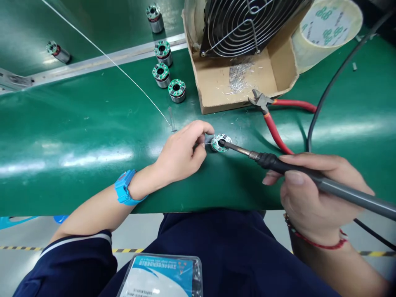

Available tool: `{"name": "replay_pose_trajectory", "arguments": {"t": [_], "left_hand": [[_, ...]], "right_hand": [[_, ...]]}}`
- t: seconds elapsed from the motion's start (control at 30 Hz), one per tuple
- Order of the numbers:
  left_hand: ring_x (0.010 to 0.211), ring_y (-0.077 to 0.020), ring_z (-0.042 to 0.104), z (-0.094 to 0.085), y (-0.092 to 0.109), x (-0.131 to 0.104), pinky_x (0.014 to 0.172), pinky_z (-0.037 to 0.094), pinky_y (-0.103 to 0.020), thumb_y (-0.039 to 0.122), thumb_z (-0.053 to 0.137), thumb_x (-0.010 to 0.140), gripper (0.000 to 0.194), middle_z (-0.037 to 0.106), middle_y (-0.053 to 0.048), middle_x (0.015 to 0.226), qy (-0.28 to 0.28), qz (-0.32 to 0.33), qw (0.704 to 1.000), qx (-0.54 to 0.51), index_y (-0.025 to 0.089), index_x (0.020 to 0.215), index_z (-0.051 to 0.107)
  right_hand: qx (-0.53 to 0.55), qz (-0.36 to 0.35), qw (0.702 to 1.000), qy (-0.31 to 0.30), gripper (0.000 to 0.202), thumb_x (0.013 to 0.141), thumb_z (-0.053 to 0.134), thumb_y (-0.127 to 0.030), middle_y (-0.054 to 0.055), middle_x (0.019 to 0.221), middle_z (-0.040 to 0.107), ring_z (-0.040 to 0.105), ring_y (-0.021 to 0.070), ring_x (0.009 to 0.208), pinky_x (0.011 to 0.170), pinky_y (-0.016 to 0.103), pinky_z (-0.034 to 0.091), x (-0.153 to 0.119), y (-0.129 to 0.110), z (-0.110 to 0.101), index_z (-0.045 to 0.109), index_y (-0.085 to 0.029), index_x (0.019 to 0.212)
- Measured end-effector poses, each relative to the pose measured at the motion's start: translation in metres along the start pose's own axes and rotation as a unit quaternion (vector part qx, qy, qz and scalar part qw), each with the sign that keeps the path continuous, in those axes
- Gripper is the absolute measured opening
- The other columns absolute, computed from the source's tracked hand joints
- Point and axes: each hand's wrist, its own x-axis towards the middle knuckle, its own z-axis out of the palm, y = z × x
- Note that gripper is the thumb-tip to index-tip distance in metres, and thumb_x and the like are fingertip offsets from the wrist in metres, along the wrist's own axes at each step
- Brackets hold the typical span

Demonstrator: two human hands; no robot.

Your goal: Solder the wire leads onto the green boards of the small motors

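A soldering iron [328, 186] lies in the grip of my right hand [321, 198], its dark tip on the ring-shaped green circuit board [227, 137] of a small motor. My left hand [184, 150] is closed in a pinch on thin solder wire [209, 143], which reaches the board's left side. Its bent index finger is just beside the board's upper left edge; whether it touches cannot be told. A long pale strand [123, 73] runs from the upper left down to near the back of this hand. The motor's body is partly hidden in shadow.
Several similar motors with boards [177, 88] stand beyond my left hand; one [59, 53] lies on its side. A cardboard box [213, 99] holds a fan [238, 24] and wire clippings [239, 78]. Red-handled cutters [275, 130], a black cable [329, 76] and a tape roll [324, 45] are rightward.
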Motion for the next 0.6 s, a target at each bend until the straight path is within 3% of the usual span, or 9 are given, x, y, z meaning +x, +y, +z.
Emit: {"name": "replay_pose_trajectory", "arguments": {"t": [0.27,0.47,0.6], "left_hand": [[0.07,-0.0115,0.05,0.0031,0.0034,0.0034,0.064,0.042,-0.028,0.001,0.042,0.079,0.032,0.051,0.001,0.078,0.003,0.006,1.0,-0.013,0.019,0.102,0.053],[0.077,-0.0135,0.056,0.0074,0.005,0.0063,0.069,0.048,-0.03,0.001,0.043,0.081,0.032,0.056,-0.001,0.083,-0.017,-0.013,1.0,-0.023,0.02,0.105,0.054],[0.08,-0.0154,0.059,0.0053,0.0026,0.0056,0.074,0.051,-0.032,0.004,0.049,0.082,0.038,0.059,-0.002,0.09,-0.047,-0.024,0.998,-0.034,0.021,0.115,0.054]], "right_hand": [[0.032,-0.051,0.998,-0.008,0.019,0.076,0.074,-0.018,-0.001,0.061,0.069,0.064,0.0161,0.044,0.035,0.025,0.045,0.0052,0.002,0.002,0.077,-0.023,0.093],[-0.032,-0.092,0.995,-0.016,0.022,0.077,0.075,-0.02,0.0,0.061,0.069,0.068,0.0177,0.049,0.039,0.026,0.049,0.0044,-0.0009,-0.0023,0.077,-0.024,0.098],[-0.056,-0.07,0.995,-0.033,0.019,0.076,0.077,-0.025,0.0,0.062,0.07,0.068,0.0181,0.051,0.041,0.028,0.05,0.0065,-0.0046,-0.0066,0.077,-0.027,0.095]]}}
